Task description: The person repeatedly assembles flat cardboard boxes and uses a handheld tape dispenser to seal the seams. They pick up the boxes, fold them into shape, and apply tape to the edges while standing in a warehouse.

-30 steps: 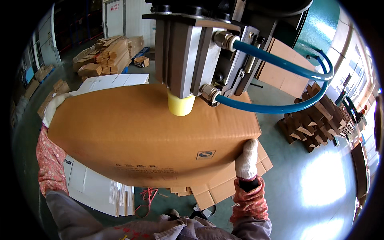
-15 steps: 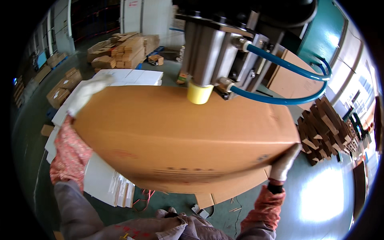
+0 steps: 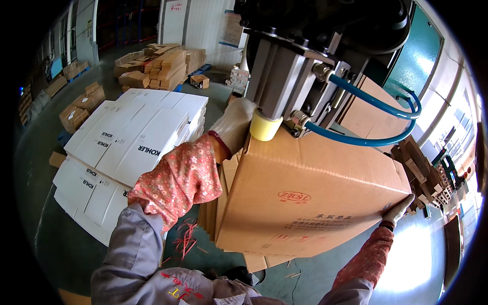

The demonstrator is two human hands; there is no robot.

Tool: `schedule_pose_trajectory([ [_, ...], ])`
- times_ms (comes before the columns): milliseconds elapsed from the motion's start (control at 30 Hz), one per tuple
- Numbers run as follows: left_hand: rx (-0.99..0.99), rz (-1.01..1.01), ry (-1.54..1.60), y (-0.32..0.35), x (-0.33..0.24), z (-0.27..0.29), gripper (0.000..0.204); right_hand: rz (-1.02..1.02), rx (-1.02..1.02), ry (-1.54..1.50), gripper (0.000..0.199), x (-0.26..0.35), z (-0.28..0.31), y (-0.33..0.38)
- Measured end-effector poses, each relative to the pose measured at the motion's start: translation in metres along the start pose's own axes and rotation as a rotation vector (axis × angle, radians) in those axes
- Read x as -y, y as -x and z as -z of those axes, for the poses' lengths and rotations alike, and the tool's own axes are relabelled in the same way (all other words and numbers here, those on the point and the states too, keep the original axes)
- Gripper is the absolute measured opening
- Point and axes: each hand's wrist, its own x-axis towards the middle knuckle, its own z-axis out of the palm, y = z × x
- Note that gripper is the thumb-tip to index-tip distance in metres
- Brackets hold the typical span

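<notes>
A large brown cardboard carton (image 3: 305, 178) with dark and red print stands tilted in front of me, under a metal machine head (image 3: 290, 76). The machine head has a yellow tip (image 3: 265, 129) close to the carton's upper left edge. My left hand (image 3: 235, 124), in a pale glove, is closed at that edge beside the yellow tip; its fingertips are partly hidden. At the carton's right corner, my gloved right hand (image 3: 399, 211) grips the edge. Both forearms wear red floral sleeve covers.
White flat cartons (image 3: 132, 137) lie stacked on the left. Brown flattened cartons (image 3: 168, 68) are piled at the back. Blue air hoses (image 3: 371, 91) loop from the machine. Brown cardboard pieces (image 3: 417, 162) are stacked at right. Red strapping (image 3: 187, 239) lies on the floor.
The carton has shifted right and turned, its left end swinging in from the white stack to the machine. My left hand has come right with it; my right hand has moved right and slightly down.
</notes>
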Motion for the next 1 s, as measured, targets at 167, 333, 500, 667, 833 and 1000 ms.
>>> schedule_pose_trajectory([
  [167, -0.183, 0.126, 0.475, -0.005, -0.002, -0.019, 0.03, 0.044, 0.005, -0.039, 0.083, -0.013, -0.008, -0.025],
  [333, 0.003, -0.004, 0.465, -0.02, 0.031, -0.004, 0.034, 0.068, 0.014, 0.0, 0.088, -0.028, -0.007, -0.034],
  [500, 0.014, -0.047, 0.572, -0.016, 0.092, 0.029, 0.031, 0.03, 0.098, 0.059, 0.08, -0.021, -0.023, -0.013],
  [667, -0.06, -0.009, -0.001, 0.075, 0.061, 0.039, 0.028, -0.038, 0.222, -0.134, 0.071, -0.001, -0.038, -0.001],
  [833, -0.25, -0.316, -1.095, 0.177, -0.071, 0.113, 0.026, 0.002, 0.606, 0.203, 0.045, 0.042, -0.064, 0.042],
  [1000, -0.337, -0.647, -1.99, 0.282, -0.164, 0.093, 0.024, 0.827, 1.094, 0.256, 0.039, 0.112, -0.103, 0.141],
])
